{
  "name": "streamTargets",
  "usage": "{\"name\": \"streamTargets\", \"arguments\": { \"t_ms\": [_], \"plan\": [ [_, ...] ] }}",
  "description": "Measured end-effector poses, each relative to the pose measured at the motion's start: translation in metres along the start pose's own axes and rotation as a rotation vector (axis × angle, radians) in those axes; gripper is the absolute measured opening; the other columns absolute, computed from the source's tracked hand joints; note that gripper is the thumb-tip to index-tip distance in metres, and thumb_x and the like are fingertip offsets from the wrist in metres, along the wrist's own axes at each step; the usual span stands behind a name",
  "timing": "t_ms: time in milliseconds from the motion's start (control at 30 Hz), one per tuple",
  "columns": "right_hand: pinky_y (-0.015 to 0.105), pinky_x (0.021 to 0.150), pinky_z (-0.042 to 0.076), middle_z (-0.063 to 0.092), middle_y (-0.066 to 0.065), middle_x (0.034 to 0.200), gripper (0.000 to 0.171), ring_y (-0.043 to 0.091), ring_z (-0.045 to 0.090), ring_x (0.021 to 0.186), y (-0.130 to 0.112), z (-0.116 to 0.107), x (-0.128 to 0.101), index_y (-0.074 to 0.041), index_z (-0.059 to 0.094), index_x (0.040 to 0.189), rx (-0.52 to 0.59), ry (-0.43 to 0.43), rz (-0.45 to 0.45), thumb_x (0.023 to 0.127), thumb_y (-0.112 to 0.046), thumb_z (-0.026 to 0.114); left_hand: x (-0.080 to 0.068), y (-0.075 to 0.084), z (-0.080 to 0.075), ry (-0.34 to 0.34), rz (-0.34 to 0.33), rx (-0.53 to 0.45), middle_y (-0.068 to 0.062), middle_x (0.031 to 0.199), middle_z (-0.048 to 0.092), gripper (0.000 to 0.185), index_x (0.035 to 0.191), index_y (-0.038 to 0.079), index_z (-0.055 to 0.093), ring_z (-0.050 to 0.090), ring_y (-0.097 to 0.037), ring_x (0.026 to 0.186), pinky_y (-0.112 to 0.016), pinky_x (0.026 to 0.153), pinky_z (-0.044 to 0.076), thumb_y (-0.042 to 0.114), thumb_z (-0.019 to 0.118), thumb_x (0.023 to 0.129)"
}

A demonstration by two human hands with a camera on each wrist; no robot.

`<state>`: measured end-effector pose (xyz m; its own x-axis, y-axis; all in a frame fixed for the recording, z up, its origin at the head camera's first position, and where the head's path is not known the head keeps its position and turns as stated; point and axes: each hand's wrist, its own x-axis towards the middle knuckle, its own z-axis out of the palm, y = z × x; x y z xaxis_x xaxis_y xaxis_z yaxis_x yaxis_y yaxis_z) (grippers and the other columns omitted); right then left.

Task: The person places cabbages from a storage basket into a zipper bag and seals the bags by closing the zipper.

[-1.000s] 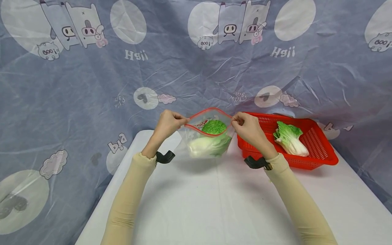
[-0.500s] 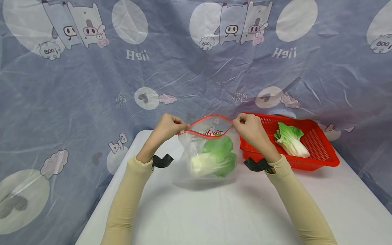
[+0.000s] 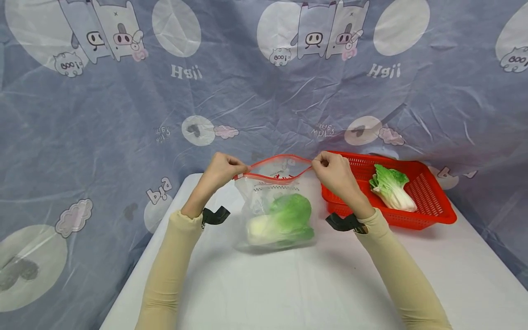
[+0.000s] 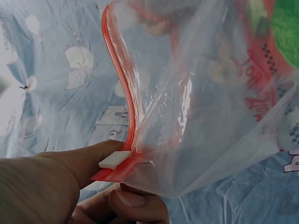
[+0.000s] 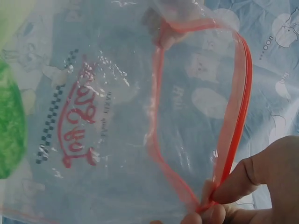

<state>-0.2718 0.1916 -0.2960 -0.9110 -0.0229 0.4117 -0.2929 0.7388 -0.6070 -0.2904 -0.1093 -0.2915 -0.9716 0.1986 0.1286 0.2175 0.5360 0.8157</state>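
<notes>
A clear zip bag (image 3: pixel 264 201) with a red-edged mouth hangs between my two hands, its mouth spread apart. Inside it, low down, lies a head of Chinese cabbage (image 3: pixel 284 220), white stem to the left and green leaves to the right. My left hand (image 3: pixel 224 169) pinches the left corner of the mouth, beside a white zip slider (image 4: pixel 114 160) in the left wrist view. At the opposite corner my right hand (image 3: pixel 335 172) pinches the red edge between thumb and fingers. Red lettering (image 5: pixel 79 121) shows on the bag's wall in the right wrist view.
A red perforated basket (image 3: pixel 443 201) stands at the right, just behind my right hand. In it lies another Chinese cabbage (image 3: pixel 392 188). The white table (image 3: pixel 264 288) backs onto a grey-blue printed curtain (image 3: pixel 123 101).
The bag with the cabbage has swung down and toward me, and the cabbage now sits lower in it. My left hand has shifted slightly left; both hands keep their pinch.
</notes>
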Motion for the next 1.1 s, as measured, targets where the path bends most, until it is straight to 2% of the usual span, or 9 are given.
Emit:
{"name": "streamTargets", "arguments": {
  "t_ms": [167,300,433,567,733,800,867,1000,1100],
  "plan": [
    [0.028,0.055,0.040,0.059,0.003,0.069,0.023,0.018,0.055,0.063,-0.006,0.014,0.007,-0.011,0.064,0.081,0.068,0.005,-0.015,0.091,-0.023,0.048,-0.008,-0.004,-0.016,0.092,-0.013,0.004,-0.001,0.090,0.073,0.016,0.085,0.016,0.079,0.052,-0.018,0.078,-0.032,0.067,0.041,0.030,0.071,0.084],
    [0.031,0.061,0.047,0.069,0.006,0.084,0.024,0.019,0.066,0.078,-0.010,0.032,0.017,-0.011,0.067,0.094,0.135,-0.071,-0.090,0.096,-0.032,0.055,-0.017,-0.004,-0.031,0.214,-0.006,0.032,-0.004,0.078,0.070,0.018,0.086,0.016,0.079,0.054,-0.019,0.070,-0.031,0.060,0.039,0.033,0.072,0.085],
    [0.035,0.071,0.051,0.069,0.006,0.090,0.019,0.020,0.066,0.086,-0.012,0.059,0.028,-0.011,0.065,0.105,0.214,-0.133,-0.178,0.095,-0.025,0.061,-0.033,0.001,-0.041,0.337,0.001,0.112,-0.007,0.075,0.070,0.017,0.085,0.016,0.078,0.056,-0.020,0.064,-0.031,0.056,0.040,0.030,0.069,0.087],
    [0.039,0.086,0.053,0.068,0.007,0.097,0.017,0.022,0.067,0.095,-0.007,0.088,0.033,-0.009,0.064,0.109,0.272,-0.172,-0.194,0.093,-0.016,0.063,-0.049,0.008,-0.037,0.328,0.001,0.246,-0.005,0.072,0.070,0.015,0.083,0.012,0.077,0.057,-0.017,0.058,-0.029,0.055,0.043,0.022,0.066,0.086],
    [0.039,0.084,0.055,0.068,0.009,0.100,0.014,0.025,0.067,0.101,0.017,0.106,0.029,-0.008,0.062,0.105,0.280,-0.206,-0.159,0.092,-0.012,0.065,-0.056,0.014,-0.003,0.107,0.023,0.384,0.002,0.055,0.055,0.018,0.065,0.008,0.063,0.043,-0.010,0.048,-0.024,0.049,0.035,0.014,0.065,0.082],
    [0.036,0.078,0.056,0.067,0.010,0.097,0.011,0.026,0.068,0.097,0.028,0.107,0.026,-0.006,0.062,0.102,0.290,-0.211,-0.154,0.091,-0.009,0.064,-0.054,0.014,0.015,0.017,0.022,0.422,0.003,0.057,0.048,0.019,0.066,0.009,0.055,0.040,-0.010,0.050,-0.023,0.049,0.033,0.015,0.065,0.081],
    [0.032,0.073,0.056,0.066,0.011,0.095,0.009,0.025,0.070,0.092,0.039,0.107,0.023,-0.004,0.060,0.099,0.302,-0.222,-0.143,0.091,-0.006,0.064,-0.048,0.012,0.035,-0.029,0.025,0.444,0.002,0.061,0.045,0.021,0.074,0.009,0.050,0.040,-0.011,0.053,-0.024,0.050,0.033,0.018,0.067,0.080],
    [0.029,0.072,0.058,0.065,0.012,0.094,0.008,0.023,0.070,0.086,0.058,0.102,0.017,-0.003,0.057,0.094,0.288,-0.249,-0.118,0.091,-0.005,0.063,-0.032,0.003,0.071,0.006,0.049,0.360,0.000,0.067,0.051,0.028,0.092,0.009,0.049,0.047,-0.014,0.056,-0.025,0.050,0.036,0.020,0.071,0.079],
    [0.029,0.072,0.056,0.066,0.010,0.091,0.009,0.021,0.069,0.086,0.071,0.094,0.012,-0.005,0.057,0.092,0.225,-0.244,-0.105,0.090,-0.008,0.065,-0.022,-0.003,0.092,0.070,0.106,0.237,-0.002,0.069,0.055,0.022,0.093,0.008,0.053,0.050,-0.013,0.058,-0.024,0.051,0.038,0.014,0.070,0.080]
  ]
}}
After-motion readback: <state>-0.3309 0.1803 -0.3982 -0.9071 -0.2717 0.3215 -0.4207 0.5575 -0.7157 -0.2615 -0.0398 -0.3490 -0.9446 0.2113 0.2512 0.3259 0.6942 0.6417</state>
